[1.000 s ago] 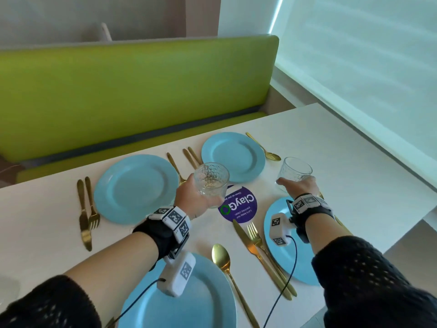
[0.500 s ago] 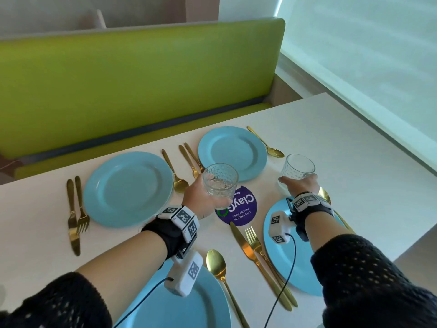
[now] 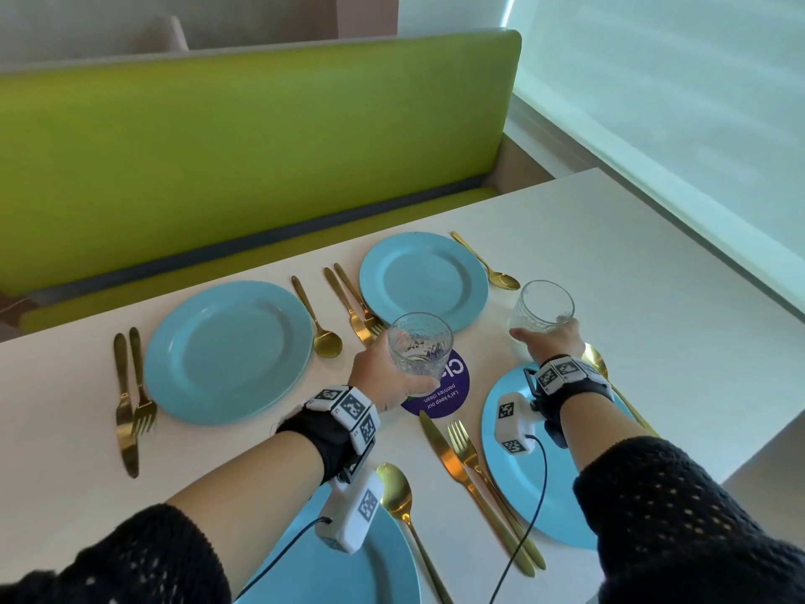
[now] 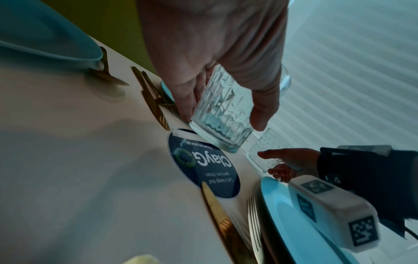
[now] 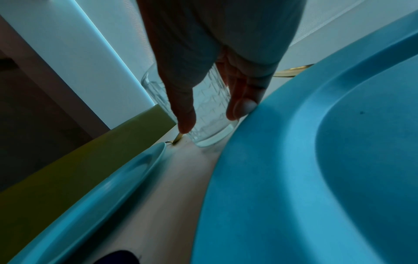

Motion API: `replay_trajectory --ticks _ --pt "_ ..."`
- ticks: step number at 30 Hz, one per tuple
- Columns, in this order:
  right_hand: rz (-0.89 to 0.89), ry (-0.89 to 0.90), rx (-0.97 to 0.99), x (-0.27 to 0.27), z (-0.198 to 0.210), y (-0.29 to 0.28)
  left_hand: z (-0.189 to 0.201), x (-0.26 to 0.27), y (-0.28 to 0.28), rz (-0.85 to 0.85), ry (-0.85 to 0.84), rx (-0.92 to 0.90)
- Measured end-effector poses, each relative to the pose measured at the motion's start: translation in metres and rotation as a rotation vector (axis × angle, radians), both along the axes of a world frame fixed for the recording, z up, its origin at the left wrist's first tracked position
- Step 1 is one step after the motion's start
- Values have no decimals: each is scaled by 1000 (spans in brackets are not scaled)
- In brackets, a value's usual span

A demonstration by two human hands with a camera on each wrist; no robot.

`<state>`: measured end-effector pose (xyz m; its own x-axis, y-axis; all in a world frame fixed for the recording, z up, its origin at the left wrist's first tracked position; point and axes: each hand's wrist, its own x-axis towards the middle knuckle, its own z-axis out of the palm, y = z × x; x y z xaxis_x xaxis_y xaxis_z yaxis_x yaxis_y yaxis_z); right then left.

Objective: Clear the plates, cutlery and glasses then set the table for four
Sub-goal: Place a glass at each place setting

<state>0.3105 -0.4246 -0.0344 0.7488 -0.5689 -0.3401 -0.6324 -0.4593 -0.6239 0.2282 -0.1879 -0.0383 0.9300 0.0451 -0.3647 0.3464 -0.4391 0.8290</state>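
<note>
Two glasses are in view, one in each hand: the left hand [image 3: 383, 377] grips a patterned glass [image 3: 419, 348] lifted clear over the purple sticker [image 3: 444, 392] near the table's middle, hiding part of its lettering, and the right hand [image 3: 551, 342] wraps another glass [image 3: 542, 305] whose base stands on the table [image 3: 653, 298] beside a plate rim; its far side is hard to make out against the white top. Four blue plates lie on the table: two whole toward the far edge [image 3: 228, 353] [image 3: 422, 283], two at the near edge [image 3: 383, 568] [image 3: 562, 494] partly covered by the arms and wrist cameras. I count three knives, three forks and four spoons showing, all gold; the spoon [image 3: 594, 357] beside the right wrist is mostly hidden.
</note>
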Motion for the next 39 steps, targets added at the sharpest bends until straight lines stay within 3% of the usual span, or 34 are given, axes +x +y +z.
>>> replay_trajectory --ticks 28,33,39 --pt "19 -74 24 -37 8 -5 1 -15 -14 -63 82 53" --pt "27 -86 -6 -60 23 2 16 -30 -2 -84 91 114" --pt "21 -116 -17 -107 43 36 31 -76 43 53 63 119"
